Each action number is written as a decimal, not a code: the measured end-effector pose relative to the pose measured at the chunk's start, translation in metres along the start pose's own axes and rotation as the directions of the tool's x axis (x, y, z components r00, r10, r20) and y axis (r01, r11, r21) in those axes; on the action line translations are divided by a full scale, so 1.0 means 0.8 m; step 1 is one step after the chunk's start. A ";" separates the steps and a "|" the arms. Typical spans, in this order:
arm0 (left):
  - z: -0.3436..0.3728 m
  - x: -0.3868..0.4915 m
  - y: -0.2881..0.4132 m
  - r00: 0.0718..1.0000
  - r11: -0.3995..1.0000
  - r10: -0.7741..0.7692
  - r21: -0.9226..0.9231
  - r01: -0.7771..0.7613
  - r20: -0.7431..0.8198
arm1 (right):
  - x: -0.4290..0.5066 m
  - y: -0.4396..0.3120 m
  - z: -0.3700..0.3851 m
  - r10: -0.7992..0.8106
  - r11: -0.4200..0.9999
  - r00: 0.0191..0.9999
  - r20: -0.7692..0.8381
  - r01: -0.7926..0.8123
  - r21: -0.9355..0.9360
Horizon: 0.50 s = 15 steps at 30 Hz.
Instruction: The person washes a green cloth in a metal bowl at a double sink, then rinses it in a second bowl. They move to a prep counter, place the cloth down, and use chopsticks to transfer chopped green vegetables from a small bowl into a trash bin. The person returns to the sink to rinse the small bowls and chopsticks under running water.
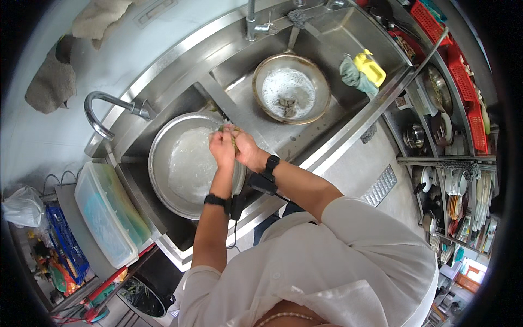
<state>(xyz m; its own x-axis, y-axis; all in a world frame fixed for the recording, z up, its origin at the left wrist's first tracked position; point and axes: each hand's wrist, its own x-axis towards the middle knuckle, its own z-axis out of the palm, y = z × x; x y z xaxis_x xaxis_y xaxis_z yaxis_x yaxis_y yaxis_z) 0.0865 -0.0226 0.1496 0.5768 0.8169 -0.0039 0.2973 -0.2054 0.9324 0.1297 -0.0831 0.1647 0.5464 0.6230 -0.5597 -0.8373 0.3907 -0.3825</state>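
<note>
My left hand point(222, 147) and my right hand point(246, 149) are pressed together over the right rim of a large metal basin point(157, 175), both closed on a small wet item, greenish yellow where it shows; motion blur and my fingers hide most of it, perhaps a cloth. Cloudy water point(192, 163) fills the basin, which sits in the left sink bowl. In the middle sink bowl stands a metal pan point(257, 88) with sudsy water and a crumpled greyish cloth point(287, 107) in it. Both wrists wear black straps with small devices.
A curved faucet point(96, 116) reaches over the left sink bowl. A yellow bottle point(372, 70) and a grey-green cloth point(352, 75) lie on the sink divider at right. A translucent plastic bin point(108, 212) stands left; shelves of dishes point(453, 204) line the right.
</note>
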 end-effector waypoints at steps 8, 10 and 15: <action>0.122 -0.029 0.076 0.858 0.699 -0.414 -0.497 0.514 0.304 | -0.028 -0.128 -0.045 0.170 0.985 0.983 0.075 -0.172 0.014; 0.158 -0.045 0.081 0.886 0.795 -0.379 -0.395 0.460 0.269 | -0.019 -0.174 -0.077 0.244 0.969 0.968 0.053 -0.246 0.034; 0.264 -0.030 0.086 0.850 0.824 -0.400 -0.272 0.497 0.343 | -0.025 -0.230 -0.130 0.126 0.989 0.992 -0.021 -0.127 -0.073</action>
<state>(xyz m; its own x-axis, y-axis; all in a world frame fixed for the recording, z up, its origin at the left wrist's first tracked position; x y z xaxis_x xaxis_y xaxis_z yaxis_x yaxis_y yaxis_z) 0.2535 -0.1700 0.1376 0.6327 0.5914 -0.4999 0.3246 0.3835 0.8646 0.2752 -0.2381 0.1700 0.4370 0.6528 -0.6187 -0.8962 0.2580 -0.3608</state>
